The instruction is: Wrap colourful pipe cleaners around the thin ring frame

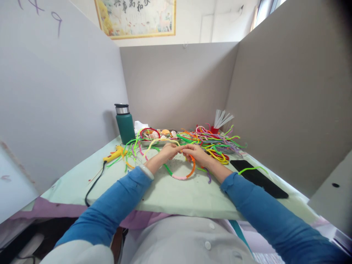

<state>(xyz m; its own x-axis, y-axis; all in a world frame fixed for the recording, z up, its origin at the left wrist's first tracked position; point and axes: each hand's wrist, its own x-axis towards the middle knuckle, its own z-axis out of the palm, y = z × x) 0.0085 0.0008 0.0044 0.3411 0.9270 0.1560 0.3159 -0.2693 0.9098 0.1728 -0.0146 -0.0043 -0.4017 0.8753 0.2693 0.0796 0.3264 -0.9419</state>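
Note:
My left hand (169, 150) and my right hand (195, 153) meet above the middle of the table, fingers closed in a pinch. Between them they grip the top of a ring of fuzzy pipe cleaners (180, 178), its lower part wrapped in green, pink and orange stretches. A pale yellow pipe cleaner (147, 149) arches behind my left hand; whether it joins the ring is hidden by my fingers. Just right of the ring, a short purple pipe cleaner (209, 176) lies on the table.
Behind my hands are a metal tray (145, 143) of shells and a heap of coloured pipe cleaners (211, 138). A green bottle (125, 126) and yellow glue gun (114, 154) are on the left. Right are a black phone-like slab (258, 179) and a red cup (214, 130) of white sticks.

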